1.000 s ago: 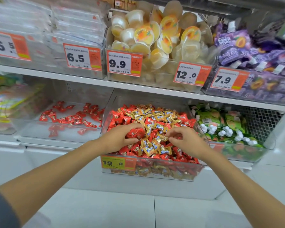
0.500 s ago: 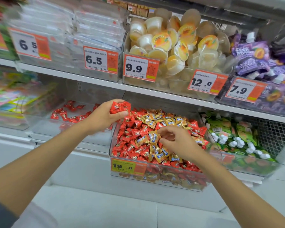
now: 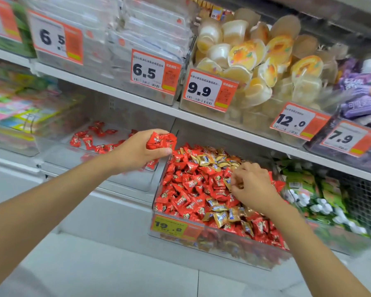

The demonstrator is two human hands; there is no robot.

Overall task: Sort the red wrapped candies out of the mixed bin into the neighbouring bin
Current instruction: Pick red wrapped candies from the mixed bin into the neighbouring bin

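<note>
The mixed bin (image 3: 159, 189), clear plastic with a 19.8 price tag, holds a heap of red and gold wrapped candies (image 3: 193, 183). My left hand (image 3: 140, 152) grips a bunch of red candies (image 3: 162, 140) above the wall between this bin and the clear neighbouring bin (image 3: 137, 183) to its left, where several red candies (image 3: 88, 140) lie. My right hand (image 3: 250, 185) rests in the mixed heap with curled fingers pinching at candies near a gold one; what it holds is hidden.
A shelf edge (image 3: 223, 123) runs close above both bins, with jelly cups (image 3: 255, 61) and price tags on it. A bin of green pouches (image 3: 321, 196) stands right of the mixed bin. Colourful packets (image 3: 19, 110) sit at far left. Pale floor (image 3: 116, 275) lies below.
My left hand lifted a bunch of red candies out of the heap and carried it left to the dividing wall. My right hand stayed digging in the mixed heap.
</note>
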